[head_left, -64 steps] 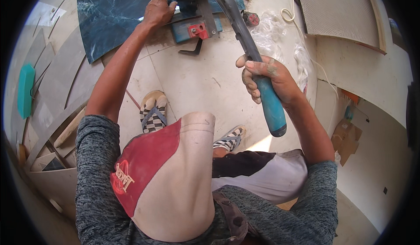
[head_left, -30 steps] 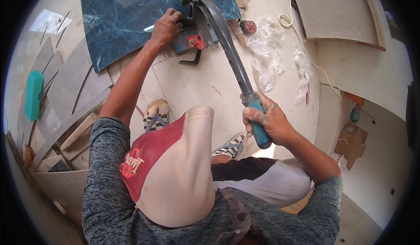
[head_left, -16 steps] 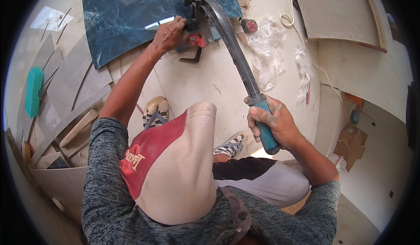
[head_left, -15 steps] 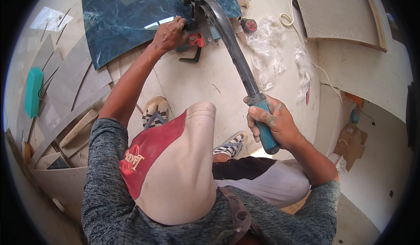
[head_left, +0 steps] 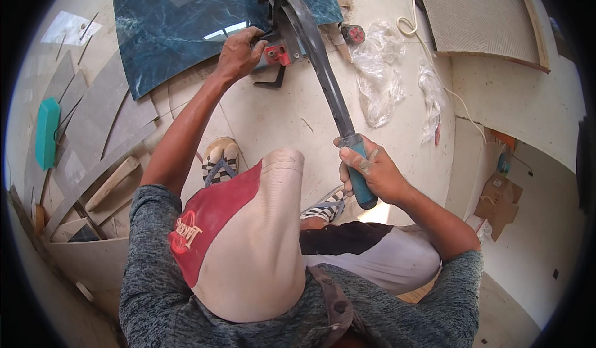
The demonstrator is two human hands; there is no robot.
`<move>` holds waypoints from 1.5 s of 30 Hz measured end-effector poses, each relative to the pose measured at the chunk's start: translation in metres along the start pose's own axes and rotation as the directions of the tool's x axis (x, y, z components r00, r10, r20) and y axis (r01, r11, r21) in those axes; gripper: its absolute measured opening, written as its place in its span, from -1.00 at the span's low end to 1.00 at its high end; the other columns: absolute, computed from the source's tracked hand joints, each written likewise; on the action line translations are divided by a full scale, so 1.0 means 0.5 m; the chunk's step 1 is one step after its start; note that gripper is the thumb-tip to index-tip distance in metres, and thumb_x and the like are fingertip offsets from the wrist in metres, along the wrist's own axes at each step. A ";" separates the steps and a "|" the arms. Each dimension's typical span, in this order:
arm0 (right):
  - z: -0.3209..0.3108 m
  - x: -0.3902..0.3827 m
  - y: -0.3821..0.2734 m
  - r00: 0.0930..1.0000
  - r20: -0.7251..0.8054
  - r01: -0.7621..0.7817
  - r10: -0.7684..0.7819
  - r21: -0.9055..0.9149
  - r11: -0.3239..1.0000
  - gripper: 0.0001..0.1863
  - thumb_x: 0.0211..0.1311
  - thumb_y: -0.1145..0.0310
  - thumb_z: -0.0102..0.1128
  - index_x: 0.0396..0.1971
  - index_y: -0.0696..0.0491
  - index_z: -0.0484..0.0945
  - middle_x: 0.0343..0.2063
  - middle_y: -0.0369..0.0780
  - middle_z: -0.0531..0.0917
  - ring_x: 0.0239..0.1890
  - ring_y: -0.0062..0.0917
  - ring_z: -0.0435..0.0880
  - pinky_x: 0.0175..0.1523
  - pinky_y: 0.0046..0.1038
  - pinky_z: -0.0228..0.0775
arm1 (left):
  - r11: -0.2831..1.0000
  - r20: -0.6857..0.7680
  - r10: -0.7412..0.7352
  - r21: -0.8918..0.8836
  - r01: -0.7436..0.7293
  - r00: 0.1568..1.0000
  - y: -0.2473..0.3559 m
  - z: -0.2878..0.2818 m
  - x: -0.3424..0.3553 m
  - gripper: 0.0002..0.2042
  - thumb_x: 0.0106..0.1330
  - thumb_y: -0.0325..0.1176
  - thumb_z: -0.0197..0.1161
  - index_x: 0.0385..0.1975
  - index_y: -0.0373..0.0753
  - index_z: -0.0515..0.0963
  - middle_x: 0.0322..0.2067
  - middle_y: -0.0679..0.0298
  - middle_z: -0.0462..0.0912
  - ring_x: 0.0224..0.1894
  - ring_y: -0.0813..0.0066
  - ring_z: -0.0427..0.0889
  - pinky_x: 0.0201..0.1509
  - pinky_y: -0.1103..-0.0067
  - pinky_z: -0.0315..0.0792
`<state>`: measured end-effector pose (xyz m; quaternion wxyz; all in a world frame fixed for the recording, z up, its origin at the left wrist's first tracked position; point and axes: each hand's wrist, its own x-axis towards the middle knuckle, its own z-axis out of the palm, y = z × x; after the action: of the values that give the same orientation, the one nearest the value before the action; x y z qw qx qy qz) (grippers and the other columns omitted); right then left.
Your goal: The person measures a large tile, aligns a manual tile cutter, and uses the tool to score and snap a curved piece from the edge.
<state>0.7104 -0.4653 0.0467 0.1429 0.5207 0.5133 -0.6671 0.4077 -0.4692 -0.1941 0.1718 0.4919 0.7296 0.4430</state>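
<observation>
Closest in, the person is crouched, a bent knee [head_left: 267,236] in red and beige cloth filling the foreground, with two striped sandals [head_left: 220,162] on the pale floor [head_left: 279,112] just beyond it.

Past the knee, the right hand [head_left: 366,174] is clamped around the teal grip [head_left: 360,183] at the near end of the tile cutter [head_left: 304,37]. The fingers are wrapped fully about the grip, and the long dark lever [head_left: 323,78] runs from it up and away toward the cutter's head.

The two hands are well apart, one at each end of that lever. The left hand [head_left: 239,53] is stretched out on a straight arm and pressed down at the head of the cutter, fingers curled against the red fitting [head_left: 277,55] there. Whether it grips a part or only bears on it I cannot tell. A small black bracket [head_left: 273,80] juts out of the cutter's head toward the knee.

The cutter's head sits at the near edge of a large dark blue-green marbled tile [head_left: 180,31], which spreads away to the left of it.

Right of the cutter lie crumpled clear plastic bags [head_left: 379,81] and a small red and black object [head_left: 354,33]. Beyond those, a pale cord [head_left: 413,22] and a large beige tile [head_left: 478,16] lying face down. Far to the left of the cutter, grey tile strips [head_left: 93,118] and a teal sponge float [head_left: 46,131].
</observation>
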 end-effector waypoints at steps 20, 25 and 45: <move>-0.007 0.047 0.119 0.998 0.068 -0.009 0.012 -0.053 0.999 -0.66 0.48 0.06 0.05 -0.17 0.06 0.33 -0.55 -0.29 0.53 -0.53 -0.64 0.56 -0.39 -0.53 0.47 | 0.962 0.030 -0.226 -0.152 0.228 0.974 0.020 0.001 -0.021 -0.73 0.34 -0.25 0.25 -0.21 -0.36 0.65 -0.43 0.18 0.72 -0.38 0.50 0.66 -0.21 0.54 0.51; -0.008 0.041 0.170 0.988 0.017 0.153 -0.156 0.112 0.982 -0.66 0.51 0.08 0.00 -0.08 0.07 0.30 -0.49 -0.29 0.51 -0.49 -0.64 0.55 -0.38 -0.52 0.48 | 0.959 0.039 -0.239 -0.146 0.243 0.970 0.031 0.009 -0.025 -0.73 0.34 -0.25 0.25 -0.20 -0.37 0.65 -0.44 0.19 0.72 -0.39 0.51 0.66 -0.21 0.54 0.52; -0.021 0.058 0.194 0.990 0.095 0.106 -0.105 -0.004 0.994 -0.62 0.51 0.06 -0.01 0.00 0.07 0.26 -0.54 -0.29 0.48 -0.55 -0.62 0.49 -0.40 -0.47 0.41 | 0.939 0.135 -0.319 -0.089 0.333 0.938 0.033 -0.008 -0.013 -0.77 0.30 -0.29 0.26 -0.28 -0.37 0.62 -0.54 0.26 0.63 -0.55 0.57 0.55 -0.40 0.55 0.44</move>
<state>0.7742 -0.4885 -0.0288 0.1341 0.4598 0.5358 -0.6954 0.4173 -0.4748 -0.1796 0.3128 0.3793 0.7639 0.4180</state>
